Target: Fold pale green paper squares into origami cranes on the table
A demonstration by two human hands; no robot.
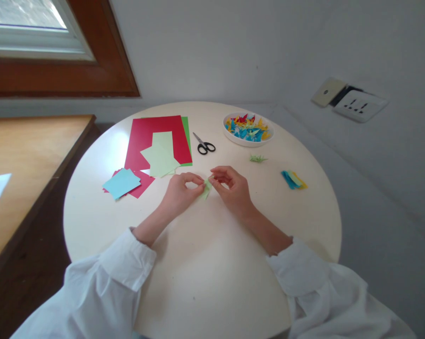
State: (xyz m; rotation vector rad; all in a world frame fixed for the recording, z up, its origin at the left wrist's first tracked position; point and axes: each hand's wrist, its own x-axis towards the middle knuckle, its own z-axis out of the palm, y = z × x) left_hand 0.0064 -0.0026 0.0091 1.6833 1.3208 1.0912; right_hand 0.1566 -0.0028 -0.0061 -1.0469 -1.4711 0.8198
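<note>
Between left hand point(180, 192) and right hand point(236, 189): pale-green paper point(206, 190), pinched.

You are in a room's paper-craft corner: coloured paper point(143, 136) and scissors point(205, 148) on a round table point(212, 268), wood-framed window point(57, 47) past your left hand point(180, 193), wall socket point(360, 106) past your right hand point(235, 189).

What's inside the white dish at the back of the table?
The white dish holds a heap of small folded paper pieces in red, yellow, blue and pale green. Whatever lies beneath the top ones is covered.
</note>
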